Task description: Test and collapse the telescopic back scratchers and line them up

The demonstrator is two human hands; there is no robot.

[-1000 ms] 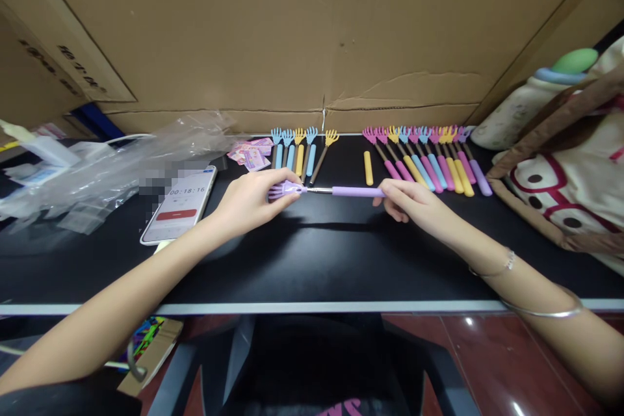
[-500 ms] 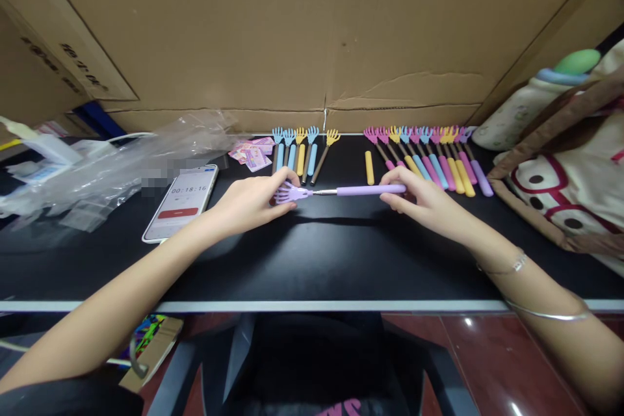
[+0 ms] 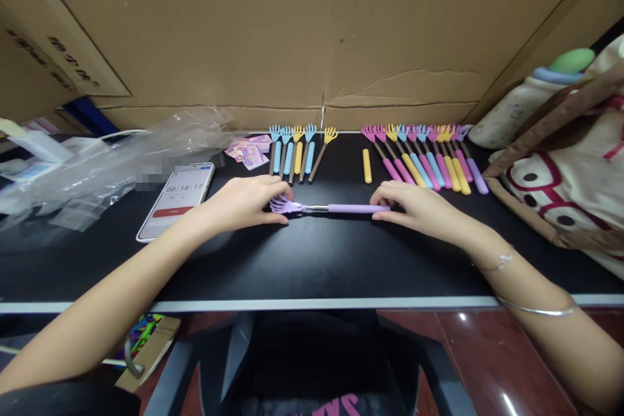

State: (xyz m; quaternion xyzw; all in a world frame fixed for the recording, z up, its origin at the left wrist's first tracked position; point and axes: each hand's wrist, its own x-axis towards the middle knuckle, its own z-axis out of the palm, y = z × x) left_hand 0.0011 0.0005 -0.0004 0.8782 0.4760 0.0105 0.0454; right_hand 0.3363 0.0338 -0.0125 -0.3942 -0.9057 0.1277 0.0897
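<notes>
Purple scratcher: the purple scratcher (image 3: 341, 208) lies crosswise between both hands, claw to the left, metal shaft bared, low over the surface (image 3: 316, 266) or on it; contact is unclear.
Left hand: the left hand (image 3: 251, 203) curves around the claw; whether it grips, I cannot tell.
Right hand: the right hand (image 3: 416, 207) pinches the handle's right end, thumb on the near side.
Far side: a left group of scratchers (image 3: 298, 159), a lone yellow sleeve (image 3: 367, 166), then a right row of scratchers (image 3: 432, 173).
Good handling: probably best with both ends level, a light touch on the thin prongs, and fingertips clear of the yellow sleeve.
</notes>
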